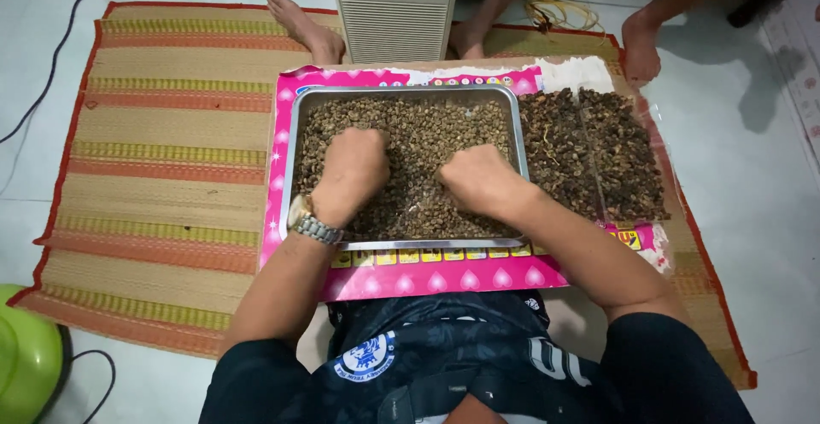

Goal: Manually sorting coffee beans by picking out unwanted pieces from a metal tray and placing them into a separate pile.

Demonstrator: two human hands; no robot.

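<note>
A rectangular metal tray lies on a pink printed sheet on the floor mat. It is filled with small brownish-green beans. My left hand, a metal watch on its wrist, rests knuckles up in the beans on the tray's left half. My right hand digs into the beans right of centre, fingers curled down among them. Whether either hand grips beans is hidden. Right of the tray a darker pile of dried bits lies on clear plastic.
A striped woven mat covers the floor. A white floor-standing appliance stands behind the tray. Other people's bare feet and a hand are at the far side. A green object sits bottom left; cables run along the floor.
</note>
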